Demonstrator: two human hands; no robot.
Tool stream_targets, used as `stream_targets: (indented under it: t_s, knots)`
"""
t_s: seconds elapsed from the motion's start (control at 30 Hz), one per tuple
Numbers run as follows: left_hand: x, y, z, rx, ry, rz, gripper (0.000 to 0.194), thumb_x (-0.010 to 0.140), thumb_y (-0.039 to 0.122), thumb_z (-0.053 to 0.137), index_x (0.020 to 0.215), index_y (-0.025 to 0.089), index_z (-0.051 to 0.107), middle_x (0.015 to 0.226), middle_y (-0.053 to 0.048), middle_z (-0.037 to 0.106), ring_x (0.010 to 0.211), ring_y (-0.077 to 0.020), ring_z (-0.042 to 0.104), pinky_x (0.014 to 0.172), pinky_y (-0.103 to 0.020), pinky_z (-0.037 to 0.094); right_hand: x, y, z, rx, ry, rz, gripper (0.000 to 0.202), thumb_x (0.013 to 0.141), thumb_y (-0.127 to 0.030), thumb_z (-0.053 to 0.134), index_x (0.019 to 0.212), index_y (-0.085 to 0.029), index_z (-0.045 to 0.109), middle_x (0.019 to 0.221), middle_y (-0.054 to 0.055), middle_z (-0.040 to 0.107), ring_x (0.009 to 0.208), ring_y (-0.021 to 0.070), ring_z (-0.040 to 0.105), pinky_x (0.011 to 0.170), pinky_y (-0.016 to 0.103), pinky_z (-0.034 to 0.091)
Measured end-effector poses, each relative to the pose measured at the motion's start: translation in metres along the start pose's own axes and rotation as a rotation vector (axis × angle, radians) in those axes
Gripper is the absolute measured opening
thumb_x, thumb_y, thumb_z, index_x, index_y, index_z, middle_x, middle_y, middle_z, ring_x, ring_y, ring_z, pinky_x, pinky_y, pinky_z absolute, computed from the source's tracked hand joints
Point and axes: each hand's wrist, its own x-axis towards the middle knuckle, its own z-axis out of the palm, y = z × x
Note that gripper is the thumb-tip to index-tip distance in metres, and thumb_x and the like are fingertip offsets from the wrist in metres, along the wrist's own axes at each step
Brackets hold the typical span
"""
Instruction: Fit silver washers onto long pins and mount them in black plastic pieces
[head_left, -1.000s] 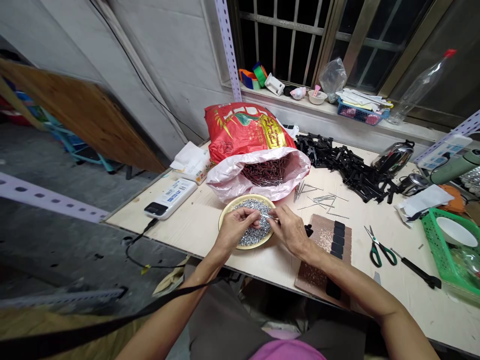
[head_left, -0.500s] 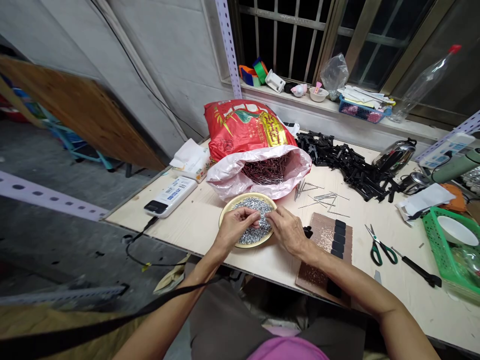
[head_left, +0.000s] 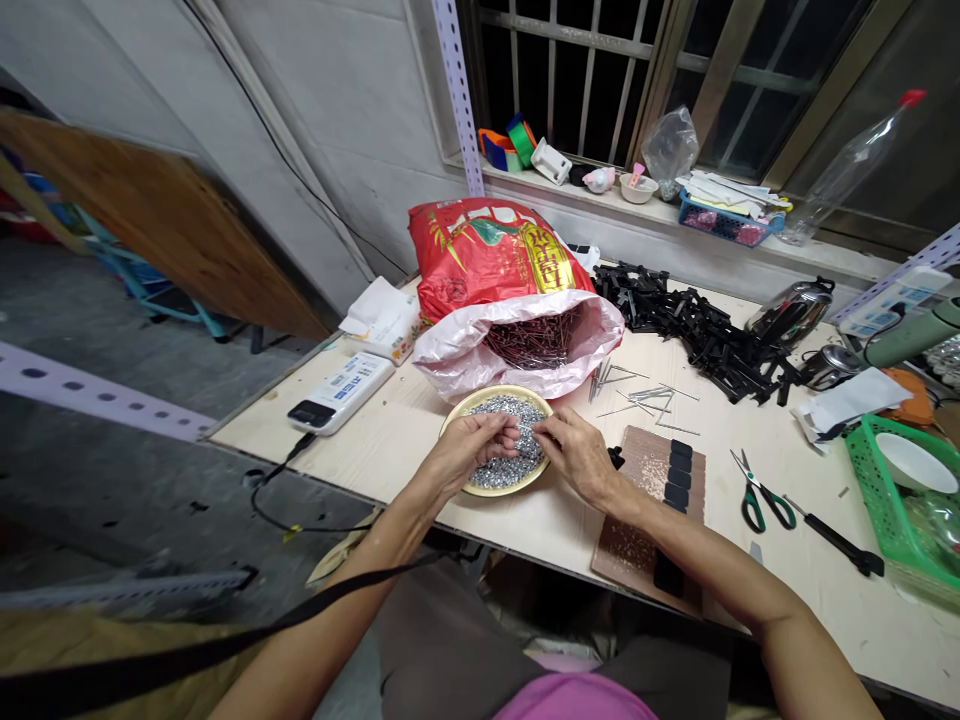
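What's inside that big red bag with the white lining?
The red bag lies open toward the person, showing a heap of thin dark nails. How far in they go is hidden by the bag.

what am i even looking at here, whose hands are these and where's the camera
The camera sits on a person's head, looking forward and down, so the two bare hands are that person's own. The left hand and right hand meet over a yellow plate heaped with small silvery metal bits, fingers pinched as if on a piece too small to make out. On the table lie a red bag of nails, loose nails, black plastic parts, scissors and a brown board.
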Motion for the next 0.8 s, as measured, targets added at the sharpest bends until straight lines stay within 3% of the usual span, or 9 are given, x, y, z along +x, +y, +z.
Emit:
stream_targets:
  t_s: [0.1, 0.33, 0.63, 0.8]
  knots:
    - [0.0, 0.0, 0.001, -0.054, -0.001, -0.012, 0.028, 0.066, 0.036, 0.079, 0.071, 0.011, 0.069, 0.059, -0.004, 0.066, 0.053, -0.0113, 0.061, 0.056, -0.025, 0.056, 0.001, 0.002, 0.003, -0.005, 0.018, 0.006, 0.014, 0.09, -0.018, 0.053, 0.096, -0.017, 0.066, 0.086, 0.004, 0.059, 0.076, 0.0129, 0.059, 0.066, 0.024, 0.05]
    - [-0.001, -0.004, 0.006, -0.025, 0.049, 0.019, 0.041, 0.042, 0.037, 0.089, 0.068, 0.012, 0.069, 0.057, 0.0, 0.067, 0.049, -0.0098, 0.059, 0.055, -0.024, 0.055, 0.0, 0.004, 0.006, -0.046, 0.0, -0.009, 0.018, 0.093, -0.024, 0.052, 0.099, -0.019, 0.068, 0.088, 0.005, 0.061, 0.078, 0.0136, 0.059, 0.064, 0.022, 0.048]
    - [0.0, -0.003, 0.017, -0.087, 0.157, 0.153, 0.045, 0.039, 0.037, 0.089, 0.068, 0.011, 0.066, 0.053, 0.003, 0.062, 0.047, -0.0086, 0.057, 0.053, -0.021, 0.051, -0.001, 0.001, 0.004, -0.005, 0.052, 0.041, 0.022, 0.092, -0.029, 0.053, 0.111, -0.02, 0.062, 0.094, 0.005, 0.064, 0.079, 0.0147, 0.062, 0.065, 0.024, 0.049]
    - [-0.002, -0.003, 0.022, -0.133, 0.164, 0.12, 0.048, 0.035, 0.039, 0.09, 0.066, 0.01, 0.067, 0.057, 0.001, 0.066, 0.048, -0.0084, 0.058, 0.051, -0.02, 0.051, -0.004, 0.002, -0.001, -0.037, 0.127, 0.09, 0.018, 0.094, -0.027, 0.049, 0.098, -0.021, 0.066, 0.09, 0.003, 0.064, 0.074, 0.0121, 0.061, 0.058, 0.02, 0.045]
